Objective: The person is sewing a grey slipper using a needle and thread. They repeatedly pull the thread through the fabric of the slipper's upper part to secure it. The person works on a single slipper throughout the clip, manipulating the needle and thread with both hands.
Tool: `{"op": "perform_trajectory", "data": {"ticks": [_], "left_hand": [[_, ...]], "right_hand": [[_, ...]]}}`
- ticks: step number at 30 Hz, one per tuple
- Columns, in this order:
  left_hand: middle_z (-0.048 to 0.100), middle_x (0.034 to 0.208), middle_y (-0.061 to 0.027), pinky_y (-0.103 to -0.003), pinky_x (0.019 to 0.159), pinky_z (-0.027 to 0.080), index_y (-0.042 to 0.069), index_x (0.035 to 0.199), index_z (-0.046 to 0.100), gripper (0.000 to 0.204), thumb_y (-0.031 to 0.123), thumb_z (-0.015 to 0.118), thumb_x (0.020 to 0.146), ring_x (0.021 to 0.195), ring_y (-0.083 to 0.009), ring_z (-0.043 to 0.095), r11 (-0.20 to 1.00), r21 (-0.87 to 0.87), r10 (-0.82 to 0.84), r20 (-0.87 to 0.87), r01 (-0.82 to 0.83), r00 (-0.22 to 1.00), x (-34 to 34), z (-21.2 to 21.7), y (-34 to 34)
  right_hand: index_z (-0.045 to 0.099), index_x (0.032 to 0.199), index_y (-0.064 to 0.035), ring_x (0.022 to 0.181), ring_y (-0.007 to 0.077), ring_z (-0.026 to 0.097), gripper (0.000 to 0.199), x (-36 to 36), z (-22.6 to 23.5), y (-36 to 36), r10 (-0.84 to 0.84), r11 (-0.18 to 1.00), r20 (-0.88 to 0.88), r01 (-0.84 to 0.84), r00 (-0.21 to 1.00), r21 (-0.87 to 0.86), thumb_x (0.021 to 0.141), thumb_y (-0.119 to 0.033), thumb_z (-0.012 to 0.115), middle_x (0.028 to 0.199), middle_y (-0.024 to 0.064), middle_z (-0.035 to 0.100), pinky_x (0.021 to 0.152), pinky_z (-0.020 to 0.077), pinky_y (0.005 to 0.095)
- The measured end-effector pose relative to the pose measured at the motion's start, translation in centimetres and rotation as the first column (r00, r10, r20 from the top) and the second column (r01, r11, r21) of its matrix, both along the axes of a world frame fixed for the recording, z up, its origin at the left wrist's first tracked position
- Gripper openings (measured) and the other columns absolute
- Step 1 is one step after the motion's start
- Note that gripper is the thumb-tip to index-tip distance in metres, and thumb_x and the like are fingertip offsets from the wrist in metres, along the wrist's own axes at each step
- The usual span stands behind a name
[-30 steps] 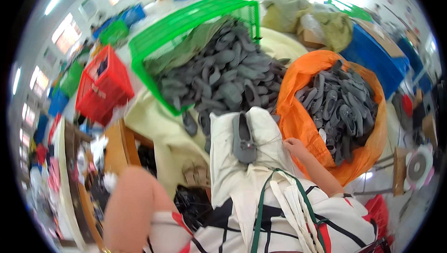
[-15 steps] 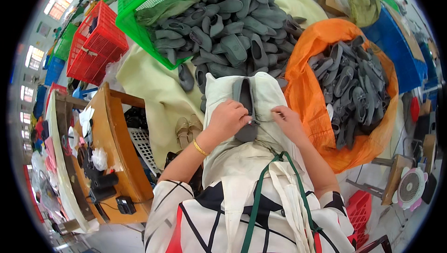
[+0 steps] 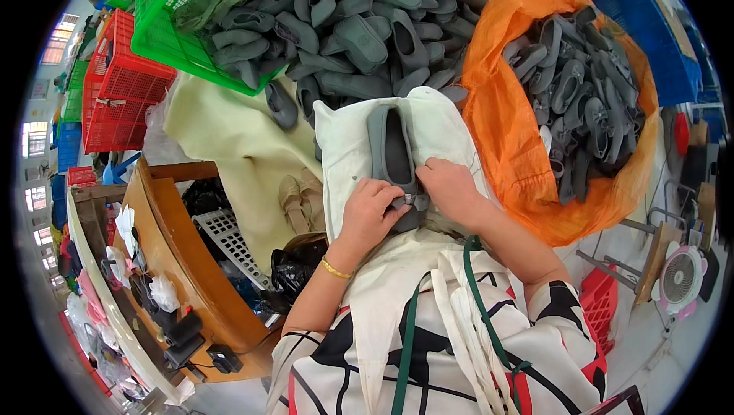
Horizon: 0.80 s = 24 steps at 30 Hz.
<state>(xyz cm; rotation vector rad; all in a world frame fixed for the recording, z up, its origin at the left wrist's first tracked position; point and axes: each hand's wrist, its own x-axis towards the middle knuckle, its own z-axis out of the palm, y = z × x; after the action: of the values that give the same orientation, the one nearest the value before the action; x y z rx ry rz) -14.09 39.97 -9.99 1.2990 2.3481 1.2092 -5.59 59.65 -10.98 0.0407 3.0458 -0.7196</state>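
Observation:
A dark grey slip-on shoe (image 3: 391, 140) lies on the white cloth (image 3: 344, 147) across my lap, its toe toward me. With bent, closed fingers, my left hand (image 3: 370, 215) pinches the shoe's front near the opening, where a small light-coloured detail shows. On the right edge of the same shoe, my right hand (image 3: 453, 192) is closed, its fingertips partly hidden against the side. Part of the toe shows below my left fingers. Whether a thread or other small item is between my fingers is too small to make out.
A pile of grey shoes (image 3: 359, 40) spills from a green crate (image 3: 164, 21) ahead. At the right stands an orange sack (image 3: 497, 56) holding more shoes. A wooden table (image 3: 191, 262) is on the left, a small fan (image 3: 680, 276) on the right, red crates (image 3: 126, 82) at far left.
My right hand has moved left from beside the shoe onto its edge. My left hand stays at the shoe's front. The whole view has shifted, with the crates and sack sitting higher.

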Motion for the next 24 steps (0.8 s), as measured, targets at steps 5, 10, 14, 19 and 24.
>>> {"op": "perform_trajectory", "data": {"ticks": [5, 10, 14, 19, 24], "left_hand": [[0.064, 0.089, -0.0077, -0.039, 0.073, 0.049, 0.007, 0.092, 0.067, 0.024, 0.008, 0.08, 0.072, 0.085, -0.0299, 0.058, 1.0, -0.019, -0.02, -0.027, 0.019, 0.999, 0.0, -0.5, -0.2], [0.064, 0.088, -0.0074, -0.038, 0.072, 0.049, 0.006, 0.092, 0.067, 0.023, 0.007, 0.079, 0.072, 0.085, -0.0296, 0.058, 1.0, -0.017, 0.017, -0.003, -0.017, 1.0, 0.3, -0.1, 0.1], [0.062, 0.086, -0.007, -0.038, 0.07, 0.049, 0.007, 0.092, 0.068, 0.022, 0.007, 0.079, 0.073, 0.083, -0.0289, 0.058, 0.999, -0.044, -0.014, -0.035, 0.012, 0.999, 0.4, 0.3, 0.2], [0.061, 0.084, -0.0078, -0.038, 0.068, 0.047, 0.006, 0.091, 0.069, 0.023, 0.002, 0.079, 0.071, 0.079, -0.0289, 0.056, 1.0, 0.012, -0.019, -0.073, 0.02, 0.997, 0.8, -0.3, 0.0], [0.061, 0.083, -0.0071, -0.037, 0.068, 0.047, 0.006, 0.09, 0.07, 0.025, -0.001, 0.08, 0.069, 0.078, -0.0286, 0.057, 0.999, 0.032, -0.027, -0.101, 0.031, 0.995, 1.0, -0.9, -0.9]], "right_hand": [[0.059, 0.089, -0.006, 0.085, 0.0331, 0.065, 0.012, 0.9, 1.3, 0.3, -0.029, 0.995, 0.137, 0.016, 0.99, 0.1, 0.078, -0.003, 0.058, 0.088, 0.0127, 0.059, 0.067, 0.0528, 0.0422], [0.061, 0.094, -0.0044, 0.075, 0.0243, 0.061, 0.007, 2.7, 4.3, 5.2, -0.163, 0.972, 0.004, 0.161, 0.987, -0.171, 0.088, -0.009, 0.061, 0.091, 0.0103, 0.061, 0.063, 0.0513, 0.0361], [0.061, 0.101, -0.0052, 0.066, 0.0095, 0.053, 0.012, 3.3, 7.0, 9.3, -0.47, 0.196, 0.391, 0.526, 0.791, -0.827, 0.099, -0.017, 0.059, 0.095, 0.0031, 0.062, 0.052, 0.0447, 0.0236], [0.058, 0.11, -0.0098, 0.07, 0.0068, 0.052, 0.01, 6.1, 5.9, 14.9, -0.458, -0.64, 0.375, -0.007, 0.806, -0.768, 0.102, -0.016, 0.054, 0.081, -0.0036, 0.055, 0.049, 0.0374, 0.0183], [0.056, 0.11, -0.0032, 0.069, 0.0096, 0.047, 0.012, 10.2, 5.8, 19.9, -0.624, -0.55, 0.26, -0.179, 0.737, -0.815, 0.103, -0.013, 0.051, 0.076, -0.0014, 0.049, 0.051, 0.0386, 0.0205]]}}
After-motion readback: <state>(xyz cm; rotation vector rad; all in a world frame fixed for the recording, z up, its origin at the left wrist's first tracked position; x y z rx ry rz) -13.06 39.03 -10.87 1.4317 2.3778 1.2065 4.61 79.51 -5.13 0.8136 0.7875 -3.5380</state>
